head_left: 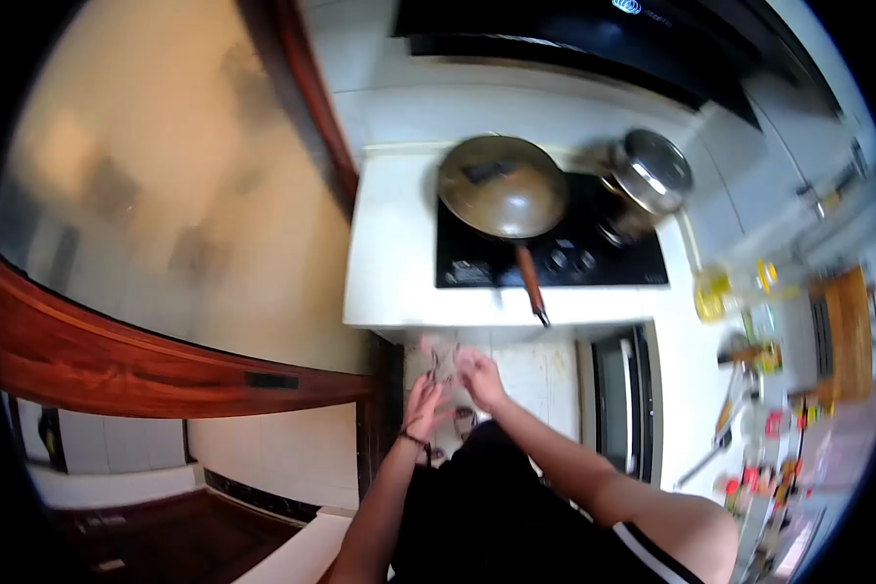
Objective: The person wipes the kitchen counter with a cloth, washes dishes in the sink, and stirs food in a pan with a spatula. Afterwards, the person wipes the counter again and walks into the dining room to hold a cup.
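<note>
Both hands are held in front of my body, below the front edge of the white counter. My left hand, with a dark bracelet at the wrist, has its fingers apart. My right hand is closed, with its fingers bent together. Between the hands is a thin, pinkish, see-through item, blurred and too unclear to name; the right fingers seem to touch it. Beyond them, a lidded wok with a wooden handle sits on the black stove.
A steel pot stands at the stove's right, under a black range hood. On the right counter are a yellow oil bottle, a wooden board and several small jars. A red-brown framed glass door is at the left.
</note>
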A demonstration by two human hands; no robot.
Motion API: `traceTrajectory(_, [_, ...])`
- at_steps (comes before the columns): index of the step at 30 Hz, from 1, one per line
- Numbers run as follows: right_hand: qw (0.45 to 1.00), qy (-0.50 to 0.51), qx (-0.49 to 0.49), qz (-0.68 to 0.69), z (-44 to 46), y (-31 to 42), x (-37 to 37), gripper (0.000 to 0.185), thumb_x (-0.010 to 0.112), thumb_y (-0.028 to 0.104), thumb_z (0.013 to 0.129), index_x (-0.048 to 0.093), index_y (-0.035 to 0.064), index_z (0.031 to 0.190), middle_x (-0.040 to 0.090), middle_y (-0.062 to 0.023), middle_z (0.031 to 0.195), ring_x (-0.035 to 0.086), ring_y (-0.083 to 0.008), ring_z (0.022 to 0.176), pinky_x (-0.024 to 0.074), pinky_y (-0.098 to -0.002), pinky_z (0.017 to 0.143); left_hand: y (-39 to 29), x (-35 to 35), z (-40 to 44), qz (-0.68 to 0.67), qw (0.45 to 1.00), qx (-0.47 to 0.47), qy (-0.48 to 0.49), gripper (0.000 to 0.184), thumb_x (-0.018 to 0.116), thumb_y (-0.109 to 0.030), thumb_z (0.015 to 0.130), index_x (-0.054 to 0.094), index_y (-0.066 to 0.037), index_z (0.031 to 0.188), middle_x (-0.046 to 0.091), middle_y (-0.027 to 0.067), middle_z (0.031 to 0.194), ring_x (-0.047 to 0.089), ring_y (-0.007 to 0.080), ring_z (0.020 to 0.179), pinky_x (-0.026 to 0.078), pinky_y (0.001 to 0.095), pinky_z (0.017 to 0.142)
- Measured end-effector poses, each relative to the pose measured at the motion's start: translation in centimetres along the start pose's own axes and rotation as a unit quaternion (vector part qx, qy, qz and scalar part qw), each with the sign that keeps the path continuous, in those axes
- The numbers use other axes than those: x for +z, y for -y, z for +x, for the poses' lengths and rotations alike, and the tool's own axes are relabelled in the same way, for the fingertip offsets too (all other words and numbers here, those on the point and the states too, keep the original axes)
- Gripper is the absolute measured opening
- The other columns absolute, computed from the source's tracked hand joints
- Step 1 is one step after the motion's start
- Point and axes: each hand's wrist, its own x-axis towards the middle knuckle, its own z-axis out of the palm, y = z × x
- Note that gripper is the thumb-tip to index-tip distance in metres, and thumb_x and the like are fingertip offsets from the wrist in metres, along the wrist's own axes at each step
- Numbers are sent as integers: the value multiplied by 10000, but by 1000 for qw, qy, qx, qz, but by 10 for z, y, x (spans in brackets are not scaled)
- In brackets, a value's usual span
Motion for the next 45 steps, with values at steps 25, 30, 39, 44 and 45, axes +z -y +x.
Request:
traceTrajectory(25, [696, -568, -418, -136, -611, -14, -225, 181, 627, 148, 984, 687, -23, 992, 681, -22, 838, 578, -76, 748, 487, -265, 654, 239, 299, -310, 162, 756, -251, 582, 243, 551, -139, 1028, 544, -72, 1261, 632, 52, 1241, 621, 187, 1147, 552, 386, 936])
traceTrajectory(30, [733, -600, -312, -69, -690, -39, -306, 172, 588, 135, 998, 614, -32, 965, 676, -58, 795, 578, -76, 715, 475, -267, 650, 340, 343, -327, 321, 776, -107, 533, 141, 648, -199, 995, 556, -142, 907, 611, -47, 960, 545, 71, 853, 438, 227, 757])
traceTrajectory(39, [729, -631, -254, -76, -842, -65, -423, 175, 589, 141, 1001, 602, -24, 945, 633, -46, 741, 540, -72, 674, 457, -266, 632, 469, 450, -427, 343, 673, 69, 652, 201, 655, -139, 992, 493, -85, 886, 469, -64, 813, 410, 45, 761, 361, 215, 679])
traceTrajectory(44, [714, -607, -343, 66, -826, -126, -502, 175, 609, 152, 991, 615, -11, 1052, 673, -44, 885, 591, -82, 802, 486, -268, 722, 528, 485, -441, 455, 622, 155, 618, 228, 663, -190, 989, 504, -66, 880, 430, -63, 777, 382, 50, 716, 334, 208, 624])
traceTrajectory(45, [710, -611, -343, 72, -821, -127, -513, 175, 609, 152, 991, 615, -11, 1052, 673, -44, 885, 591, -82, 802, 486, -268, 722, 539, 495, -440, 466, 617, 189, 606, 229, 667, -198, 985, 515, -62, 881, 430, -63, 764, 380, 50, 704, 333, 211, 611])
